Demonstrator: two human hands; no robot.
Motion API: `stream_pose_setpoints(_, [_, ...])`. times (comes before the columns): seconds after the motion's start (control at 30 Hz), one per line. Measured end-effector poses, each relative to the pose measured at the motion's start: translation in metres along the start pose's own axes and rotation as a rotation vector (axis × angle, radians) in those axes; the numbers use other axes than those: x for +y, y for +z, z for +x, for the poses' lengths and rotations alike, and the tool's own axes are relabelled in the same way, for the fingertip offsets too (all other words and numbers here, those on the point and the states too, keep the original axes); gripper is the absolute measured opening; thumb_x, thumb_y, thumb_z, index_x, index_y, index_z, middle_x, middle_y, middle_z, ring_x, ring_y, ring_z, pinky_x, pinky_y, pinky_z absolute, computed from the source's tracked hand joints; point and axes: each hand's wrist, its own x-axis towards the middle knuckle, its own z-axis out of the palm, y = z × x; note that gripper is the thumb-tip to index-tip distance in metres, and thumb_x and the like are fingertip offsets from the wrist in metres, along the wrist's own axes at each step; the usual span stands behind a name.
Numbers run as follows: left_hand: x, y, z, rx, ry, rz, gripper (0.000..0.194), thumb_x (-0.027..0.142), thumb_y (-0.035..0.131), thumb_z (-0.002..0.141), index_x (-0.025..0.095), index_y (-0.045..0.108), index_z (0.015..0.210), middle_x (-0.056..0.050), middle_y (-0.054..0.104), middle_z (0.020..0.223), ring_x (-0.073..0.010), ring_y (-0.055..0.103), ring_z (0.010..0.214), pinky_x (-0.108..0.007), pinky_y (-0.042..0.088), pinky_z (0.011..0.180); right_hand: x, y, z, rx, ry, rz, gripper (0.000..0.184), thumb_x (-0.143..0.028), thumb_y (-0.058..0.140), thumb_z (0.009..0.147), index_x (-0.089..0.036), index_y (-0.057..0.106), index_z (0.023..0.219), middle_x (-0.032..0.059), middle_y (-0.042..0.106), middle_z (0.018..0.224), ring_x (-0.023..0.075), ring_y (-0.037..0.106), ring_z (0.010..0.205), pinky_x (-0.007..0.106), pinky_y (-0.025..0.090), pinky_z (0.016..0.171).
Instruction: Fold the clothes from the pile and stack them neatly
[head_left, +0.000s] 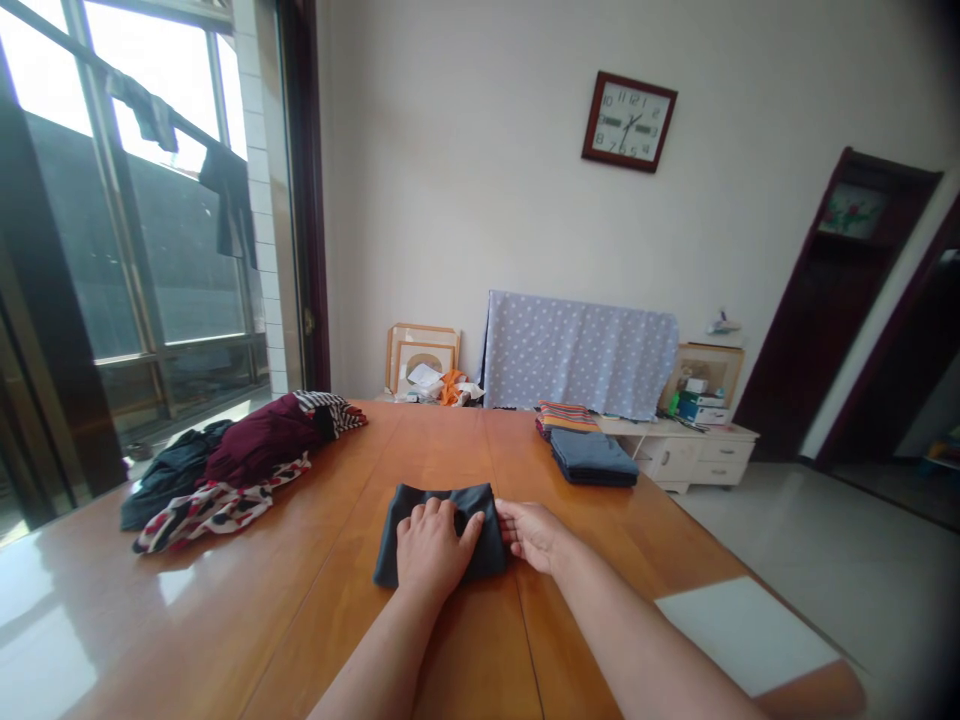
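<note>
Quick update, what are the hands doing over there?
Left hand flat on folded dark garment. Right hand at its edge. Folded blue stack off to the right.

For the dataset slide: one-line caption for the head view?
Left hand presses a folded dark grey garment on a glossy wooden table, right hand at its edge, folded blue clothes beyond.

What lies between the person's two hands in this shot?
In the head view, a folded dark grey garment lies there. The left hand rests flat on it, and the right hand is at its right edge.
</note>
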Motion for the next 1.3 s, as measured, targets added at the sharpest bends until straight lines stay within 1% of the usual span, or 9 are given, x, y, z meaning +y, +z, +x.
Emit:
stream_pose_setpoints(0.2, [0.002,-0.003,-0.001,-0.01,0.019,0.004,0.062,0.074,0.03,0.088,0.023,0.065,0.1,-0.011,0.064,0.111,-0.0306,0.052,0.112,-0.041,0.035,0.091,0.0,0.01,0.016,-0.005,-0.023,0.009,0.014,-0.024,0.067,0.077,-0.018,0.055,0.074,-0.0043,0.057,0.059,0.0083,0.049,0.047,0.019,0.034,0.046])
stream_pose_setpoints(0.33, [0.001,-0.002,-0.001,-0.002,0.029,0.004,0.067,0.078,0.029,0.086,0.023,0.065,0.099,-0.012,0.063,0.11,-0.0312,0.052,0.111,-0.041,0.034,0.09,0.003,0.017,0.021,-0.035,-0.032,0.073,0.014,-0.012,0.061,0.074,-0.02,0.05,0.073,-0.0079,0.05,0.052,0.0084,0.048,0.044,0.02,0.04,0.05])
stream_pose_setpoints(0.47, [0.001,-0.001,-0.001,-0.015,0.034,0.008,0.065,0.078,0.032,0.085,0.023,0.064,0.1,-0.012,0.063,0.112,-0.0318,0.052,0.112,-0.042,0.035,0.091,0.003,0.012,0.025,-0.05,0.016,0.097,0.005,-0.019,0.059,0.078,-0.018,0.055,0.077,-0.0035,0.056,0.055,0.0111,0.053,0.046,0.022,0.044,0.048])
stream_pose_setpoints(0.57, [0.001,-0.001,0.0,-0.03,0.034,0.006,0.064,0.078,0.034,0.084,0.024,0.064,0.101,-0.012,0.063,0.114,-0.0323,0.052,0.113,-0.042,0.035,0.092,-0.003,0.005,0.032,-0.042,0.017,0.108,0.015,-0.03,0.058,0.085,-0.016,0.061,0.085,0.0032,0.067,0.069,0.0127,0.061,0.054,0.022,0.047,0.051])
stream_pose_setpoints(0.7, [0.001,-0.001,0.0,-0.034,0.048,0.009,0.064,0.078,0.035,0.083,0.025,0.064,0.103,-0.012,0.062,0.114,-0.0331,0.051,0.114,-0.043,0.035,0.092,-0.01,0.003,0.044,0.018,-0.033,0.117,0.021,-0.037,0.06,0.087,-0.017,0.06,0.088,0.0016,0.066,0.069,0.0114,0.061,0.055,0.021,0.048,0.052])
stream_pose_setpoints(0.93, [0.003,-0.002,0.0,-0.075,0.062,0.015,0.065,0.081,0.042,0.078,0.027,0.063,0.109,-0.012,0.062,0.119,-0.0346,0.05,0.117,-0.045,0.034,0.095,-0.007,0.019,0.058,0.157,-0.154,0.068,0.006,-0.018,0.064,0.081,-0.017,0.059,0.082,-0.0029,0.062,0.062,0.0096,0.057,0.052,0.019,0.044,0.052])
stream_pose_setpoints(1.07, [0.003,-0.002,0.0,-0.083,0.072,0.022,0.065,0.081,0.043,0.077,0.028,0.064,0.108,-0.011,0.062,0.118,-0.0347,0.05,0.117,-0.045,0.034,0.094,-0.005,0.024,0.057,0.23,-0.201,0.036,0.009,-0.013,0.064,0.078,-0.018,0.056,0.08,-0.0047,0.059,0.06,0.0087,0.055,0.054,0.018,0.043,0.052])
stream_pose_setpoints(1.2, [0.003,-0.001,0.001,-0.067,0.079,0.028,0.063,0.079,0.039,0.081,0.028,0.064,0.109,-0.011,0.062,0.117,-0.0344,0.05,0.116,-0.046,0.034,0.094,-0.01,0.015,0.046,0.19,-0.172,-0.017,0.007,-0.018,0.062,0.08,-0.018,0.056,0.084,-0.002,0.062,0.064,0.0102,0.058,0.053,0.019,0.044,0.05])
stream_pose_setpoints(1.3, [0.004,-0.001,0.001,-0.069,0.06,0.034,0.062,0.078,0.039,0.082,0.027,0.063,0.109,-0.012,0.062,0.118,-0.0341,0.049,0.117,-0.045,0.034,0.095,-0.01,-0.001,0.027,0.209,-0.152,-0.093,0.009,-0.02,0.062,0.078,-0.019,0.056,0.084,-0.0018,0.061,0.065,0.0087,0.054,0.048,0.017,0.035,0.041])
